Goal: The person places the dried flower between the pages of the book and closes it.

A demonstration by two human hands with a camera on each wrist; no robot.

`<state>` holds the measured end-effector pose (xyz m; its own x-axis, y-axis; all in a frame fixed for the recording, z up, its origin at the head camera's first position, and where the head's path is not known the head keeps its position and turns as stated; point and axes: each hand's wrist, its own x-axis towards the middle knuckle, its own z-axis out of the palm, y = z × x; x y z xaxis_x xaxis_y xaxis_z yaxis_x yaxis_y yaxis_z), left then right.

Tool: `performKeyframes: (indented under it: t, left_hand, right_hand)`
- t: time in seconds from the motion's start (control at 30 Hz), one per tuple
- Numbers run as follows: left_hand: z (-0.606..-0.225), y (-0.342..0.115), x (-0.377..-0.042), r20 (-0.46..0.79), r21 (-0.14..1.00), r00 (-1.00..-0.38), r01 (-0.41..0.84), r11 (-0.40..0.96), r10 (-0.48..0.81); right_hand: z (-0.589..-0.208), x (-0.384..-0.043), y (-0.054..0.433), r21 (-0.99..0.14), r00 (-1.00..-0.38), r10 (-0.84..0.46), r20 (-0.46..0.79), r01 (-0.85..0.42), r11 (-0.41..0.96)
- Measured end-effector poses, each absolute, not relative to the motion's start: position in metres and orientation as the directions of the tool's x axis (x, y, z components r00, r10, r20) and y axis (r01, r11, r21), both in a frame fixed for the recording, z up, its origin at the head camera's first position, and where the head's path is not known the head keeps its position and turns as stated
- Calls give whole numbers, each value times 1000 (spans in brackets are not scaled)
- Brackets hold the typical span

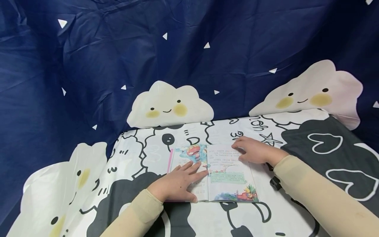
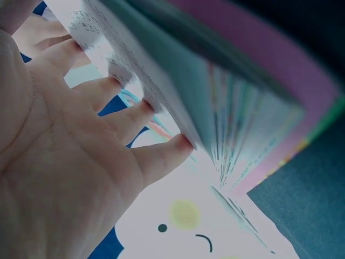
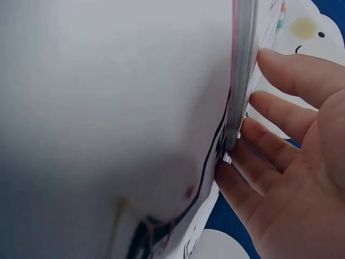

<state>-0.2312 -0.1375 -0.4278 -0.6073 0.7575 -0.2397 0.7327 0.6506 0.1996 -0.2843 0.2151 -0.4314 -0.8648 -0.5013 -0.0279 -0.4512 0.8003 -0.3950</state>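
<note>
Our left hand (image 1: pixel 180 181) lies with fingers spread on the left page (image 1: pixel 201 191) of the open book (image 1: pixel 216 154); it grips nothing, only presses lightly. The book is under this palm and reaches to the fingertips of our right hand (image 1: pixel 257 151), at the outer edge of the right page (image 1: pixel 223 156), in its upper part. The right fingers are extended and relaxed along this edge; whether a single sheet is already separated there, we cannot tell. The fold (image 1: pixel 208 184) runs between our two hands, and the cloth (image 1: pixel 207 219) is below the book.

To handle the page well, we should press the left side evenly with flat fingers, so that the book does not slide. With the right fingertips we had better touch only the edge, softly, because thin paper probably creases easily, and two sheets could come together.
</note>
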Motion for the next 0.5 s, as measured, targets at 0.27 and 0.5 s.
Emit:
performKeyframes:
  t: [0.27, 0.5]
  left_hand:
    - [-428, -138, -231, -235, 202, -606, 735, 648, 760]
    - [-429, -138, -231, -239, 205, -610, 729, 653, 756]
  right_hand:
    - [-431, -291, 229, -432, -881, -456, -127, -364, 825]
    - [-425, -292, 238, -457, -870, -463, -168, -347, 819]
